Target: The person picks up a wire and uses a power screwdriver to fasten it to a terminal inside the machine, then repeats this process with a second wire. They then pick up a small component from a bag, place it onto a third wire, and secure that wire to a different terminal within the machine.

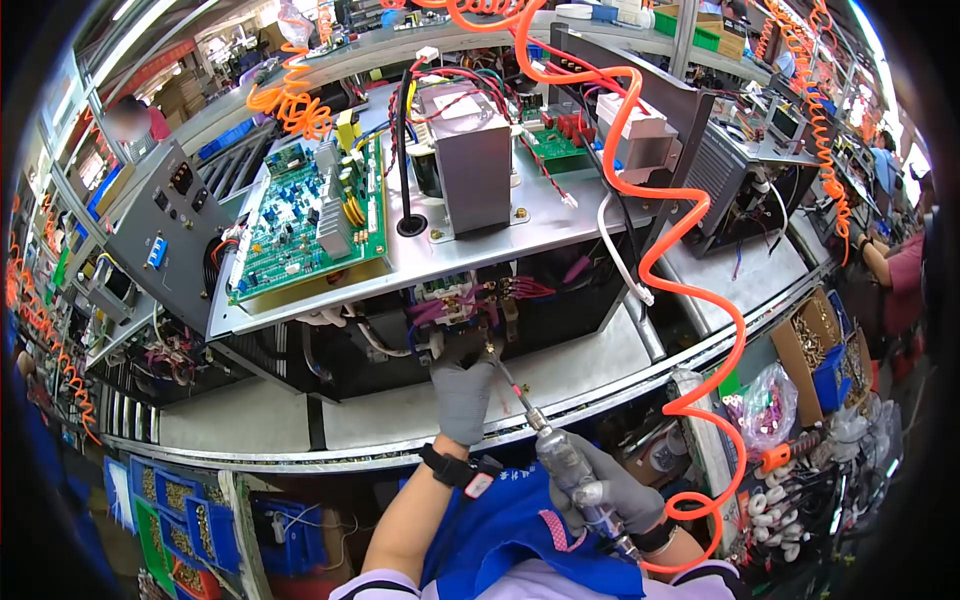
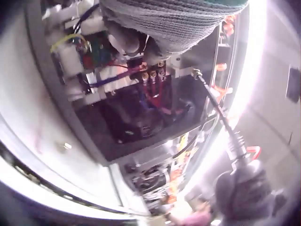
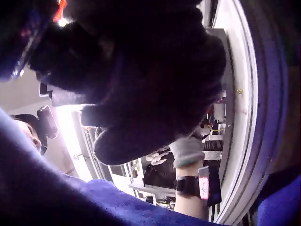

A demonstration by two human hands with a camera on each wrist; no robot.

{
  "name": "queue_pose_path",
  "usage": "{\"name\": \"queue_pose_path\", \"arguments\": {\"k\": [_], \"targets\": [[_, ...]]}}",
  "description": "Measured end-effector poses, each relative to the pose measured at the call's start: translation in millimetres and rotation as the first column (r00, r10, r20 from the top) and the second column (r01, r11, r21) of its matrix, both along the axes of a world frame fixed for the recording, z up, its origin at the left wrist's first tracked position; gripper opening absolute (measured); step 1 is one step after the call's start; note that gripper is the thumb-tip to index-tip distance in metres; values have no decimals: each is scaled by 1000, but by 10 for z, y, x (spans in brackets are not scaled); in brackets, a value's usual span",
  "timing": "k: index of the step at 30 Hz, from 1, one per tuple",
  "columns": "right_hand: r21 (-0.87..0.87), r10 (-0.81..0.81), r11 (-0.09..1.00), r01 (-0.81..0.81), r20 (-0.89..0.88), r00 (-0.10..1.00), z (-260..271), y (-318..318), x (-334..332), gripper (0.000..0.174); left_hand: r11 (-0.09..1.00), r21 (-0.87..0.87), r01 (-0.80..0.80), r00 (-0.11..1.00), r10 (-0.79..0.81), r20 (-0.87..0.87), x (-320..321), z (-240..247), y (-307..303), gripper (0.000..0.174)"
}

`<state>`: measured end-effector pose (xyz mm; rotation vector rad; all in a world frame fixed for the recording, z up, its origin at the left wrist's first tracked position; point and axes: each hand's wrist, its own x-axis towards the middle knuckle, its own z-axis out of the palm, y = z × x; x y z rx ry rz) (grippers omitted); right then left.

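My right hand, in a grey glove, grips a pneumatic screwdriver with a long shaft angled up and forward. At the shaft's end is a small brass-coloured piece, close to the open side of the machine. My gloved left hand reaches in under the metal deck, among purple and red wires. In the left wrist view, its fingers are bent beside a row of brass terminals; whether they hold something I cannot tell. The right wrist view shows mostly the dark right glove.
An orange coiled air hose loops down to the screwdriver. On the deck stand a green circuit board and a grey boxed component. Blue bins with screws sit lower left; a cardboard box of hardware is at right.
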<state>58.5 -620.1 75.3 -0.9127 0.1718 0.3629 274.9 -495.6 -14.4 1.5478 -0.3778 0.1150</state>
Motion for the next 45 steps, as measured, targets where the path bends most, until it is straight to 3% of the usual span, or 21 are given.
{"name": "queue_pose_path", "arguments": {"k": [1,4,9,13,23,28,30,34,37,40,41,43,45], "targets": [[46,5,999,-4,-17,1000,-42,-11,38,90,994,-111,-15,991,0,-132,-10,-64,-36,19],[101,17,995,-12,-46,999,-63,-9,121,85,972,-234,2,968,-61,-245,-51,-68,-26,19],[4,-25,1000,25,-65,998,25,97,200,75,986,-131,-101,994,94,-57,-26,-110,-54,14],[199,2,980,13,-72,997,-61,101,249,69,975,23,-223,967,218,131,28,-185,-41,11],[19,-16,1000,17,-59,998,-48,274,453,87,970,-119,-212,972,221,73,201,-327,21,12],[-78,-53,996,50,-38,998,-84,340,463,90,993,-79,-89,994,93,61,245,-205,66,12],[-94,-67,993,66,-10,998,-104,376,490,88,985,-163,-54,999,54,-6,227,-151,75,12],[-9,-125,992,125,-81,989,-29,511,510,83,984,-147,104,988,-119,-97,233,-111,196,13],[9,-170,985,171,-87,982,73,663,574,64,969,-102,223,951,-240,-196,54,242,438,20],[25,-227,973,231,-98,969,69,886,595,51,966,79,246,905,-200,-375,-183,564,833,27],[23,-247,968,250,-91,965,47,963,609,51,978,30,208,917,-184,-354,-356,691,911,31],[22,-304,952,306,-83,949,8,1145,657,50,955,104,278,870,-205,-448,-620,660,1255,37],[23,-372,926,378,-125,920,-31,1339,721,55,871,-37,491,688,-413,-597,-887,748,1638,44]]}}
